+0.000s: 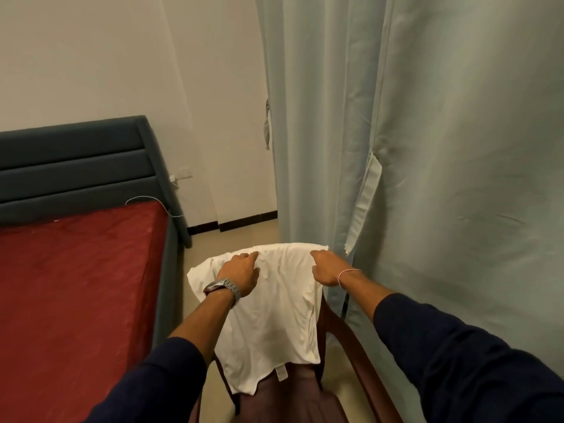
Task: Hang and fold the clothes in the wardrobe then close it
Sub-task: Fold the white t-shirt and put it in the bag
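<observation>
A white T-shirt [274, 325] hangs draped over the back of a dark red plastic chair [293, 395] in the lower middle of the head view. My left hand [239, 274], with a metal watch on the wrist, lies on the shirt's upper left part, fingers bent onto the cloth near the top edge. My right hand [325, 268], with a thin bracelet, grips the shirt's upper right edge with curled fingers. A pale green fabric wardrobe cover [427, 132] hangs to the right, its front flap down.
A bed with a red sheet [76, 294] and a dark teal padded headboard [76, 166] fills the left. A white cable [152, 201] runs to a wall socket. A strip of beige floor [238, 239] lies between bed, chair and wardrobe.
</observation>
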